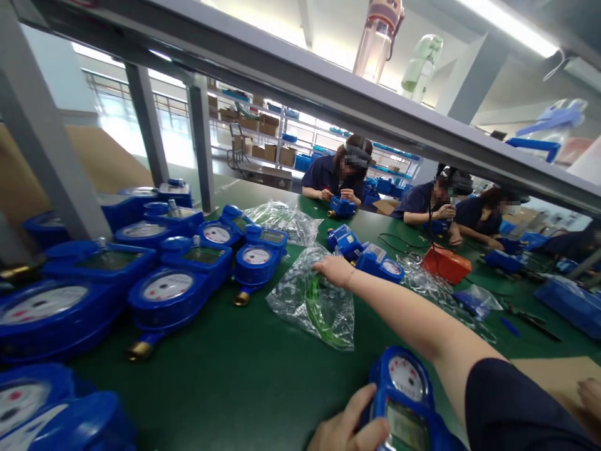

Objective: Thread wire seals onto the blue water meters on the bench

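Observation:
My left hand (350,419) grips a blue meter (406,401) at the bottom edge, its round dial and grey display facing up. My right arm stretches across the bench from the right. The fingers of my right hand (334,270) are closed on the upper edge of a clear plastic bag (291,297). Inside this bag lies a bundle of green wires (317,310). Just beyond my right hand are blue meters (345,241). Another clear bag (282,219) lies farther back.
Several blue meters (178,291) with brass ends crowd the left side. An orange box (446,264), cables and tools (533,319) lie at the right. A shelf beam (300,69) crosses above. People work opposite; another person's hand (590,396) shows at the right edge.

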`<state>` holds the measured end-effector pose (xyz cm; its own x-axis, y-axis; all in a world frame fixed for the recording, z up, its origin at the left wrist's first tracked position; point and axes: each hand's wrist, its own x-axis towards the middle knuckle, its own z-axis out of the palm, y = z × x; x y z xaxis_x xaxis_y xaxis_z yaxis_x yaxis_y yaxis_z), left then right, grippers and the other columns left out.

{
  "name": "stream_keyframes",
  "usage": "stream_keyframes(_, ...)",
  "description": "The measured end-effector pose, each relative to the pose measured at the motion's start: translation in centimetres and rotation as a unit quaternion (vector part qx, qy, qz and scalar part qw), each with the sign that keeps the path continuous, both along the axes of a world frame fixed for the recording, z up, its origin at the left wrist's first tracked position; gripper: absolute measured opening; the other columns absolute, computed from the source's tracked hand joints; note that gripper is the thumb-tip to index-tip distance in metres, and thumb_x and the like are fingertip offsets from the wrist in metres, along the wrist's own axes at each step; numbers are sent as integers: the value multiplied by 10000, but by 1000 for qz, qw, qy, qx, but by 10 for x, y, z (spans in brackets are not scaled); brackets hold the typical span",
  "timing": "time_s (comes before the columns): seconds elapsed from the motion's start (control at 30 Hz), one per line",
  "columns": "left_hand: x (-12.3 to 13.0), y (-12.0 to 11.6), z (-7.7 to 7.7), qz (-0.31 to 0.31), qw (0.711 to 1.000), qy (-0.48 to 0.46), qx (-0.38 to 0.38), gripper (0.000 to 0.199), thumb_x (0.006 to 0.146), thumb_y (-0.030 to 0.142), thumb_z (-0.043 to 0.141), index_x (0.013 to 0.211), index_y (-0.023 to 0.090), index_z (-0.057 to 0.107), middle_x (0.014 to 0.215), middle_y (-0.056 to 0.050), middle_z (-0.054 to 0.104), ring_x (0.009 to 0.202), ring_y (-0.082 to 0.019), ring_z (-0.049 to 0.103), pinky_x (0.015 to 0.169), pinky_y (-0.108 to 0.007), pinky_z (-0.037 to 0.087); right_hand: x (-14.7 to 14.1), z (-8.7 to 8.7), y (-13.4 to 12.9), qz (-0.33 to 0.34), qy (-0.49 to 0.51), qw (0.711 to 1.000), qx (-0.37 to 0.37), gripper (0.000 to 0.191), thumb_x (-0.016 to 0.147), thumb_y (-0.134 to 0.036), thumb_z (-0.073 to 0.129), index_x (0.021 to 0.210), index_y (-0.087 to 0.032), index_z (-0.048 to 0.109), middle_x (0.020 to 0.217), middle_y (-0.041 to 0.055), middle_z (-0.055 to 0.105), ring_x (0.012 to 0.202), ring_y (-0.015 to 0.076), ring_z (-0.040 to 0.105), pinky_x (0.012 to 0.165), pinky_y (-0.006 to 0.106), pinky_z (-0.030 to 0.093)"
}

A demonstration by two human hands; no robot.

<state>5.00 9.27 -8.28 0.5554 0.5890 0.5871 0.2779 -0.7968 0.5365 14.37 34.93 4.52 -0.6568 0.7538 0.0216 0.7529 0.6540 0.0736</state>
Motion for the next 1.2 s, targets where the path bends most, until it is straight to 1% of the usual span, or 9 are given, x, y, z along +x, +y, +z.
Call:
stream_keyframes(0.1,1,-2,10,-12,1000,-18,18,692,746,238,601,1297,405,215,1403,-95,363,944,-215,641,697,-272,559,11,34,-14,-29,49,997,45,305,920,-241,446,1216,-184,495,996,89,617,994,207,558,858,345,426)
stream_keyframes(0.3,-2,-8,40,-10,1000,0,-10,720,732,42,490,1278,400,187,1390,-76,353,1024,-206,594,792,-325,529,37,100,-42,-72,175,977,101,165,893,-282,495,985,-189,596,938,35,651,882,153,597,803,240,426)
stream_keyframes(0.47,-6,-11,50,-29,999,11,-35,755,711,-5,466,1282,397,178,1420,-52,293,1088,-196,552,850,-339,506,71,140,-73,-121,279,943,134,283,949,-278,289,1051,-122,502,886,48,646,711,91,613,664,199,469)
stream_keyframes(0.6,-8,-11,55,-34,998,18,-58,765,702,-20,446,1294,385,181,1421,-45,281,1080,-186,553,857,-348,504,117,160,-113,-172,286,931,145,245,924,-262,352,1003,-113,529,846,52,643,692,109,617,668,232,477)
stream_keyframes(0.67,-6,-11,56,-35,997,15,-64,748,709,-21,440,1294,371,189,1419,-51,277,1083,-188,550,858,-352,503,138,154,-134,-207,262,931,148,191,899,-245,429,927,-120,571,824,54,645,737,144,619,733,284,472)
stream_keyframes(0.73,-3,-10,58,-39,997,6,-65,721,725,-19,431,1293,358,196,1421,-57,269,1109,-189,534,883,-355,490,155,135,-151,-246,230,931,140,166,884,-228,476,878,-116,598,827,75,647,810,189,616,802,347,454)
stream_keyframes(0.97,-4,-1,59,-35,998,32,-45,626,829,103,433,1349,298,143,1421,-100,314,1278,-230,372,1030,-450,360,183,26,-171,-285,154,946,10,294,886,-326,530,1122,-150,541,1009,53,611,898,167,601,827,380,487)
stream_keyframes(1.1,-16,22,55,81,992,63,-74,705,867,221,425,1399,224,-39,1400,-137,361,1260,-230,401,1043,-474,334,213,7,-180,-300,175,938,-1,318,911,-322,484,1188,-166,499,1076,66,588,958,180,584,867,402,470)
stream_keyframes(1.2,-19,47,52,154,968,195,-27,570,864,315,427,1380,179,228,1406,-145,348,1284,-274,355,1049,-467,318,239,-1,-190,-330,195,923,4,305,919,-330,464,1166,-158,509,1073,68,585,974,182,574,883,411,457)
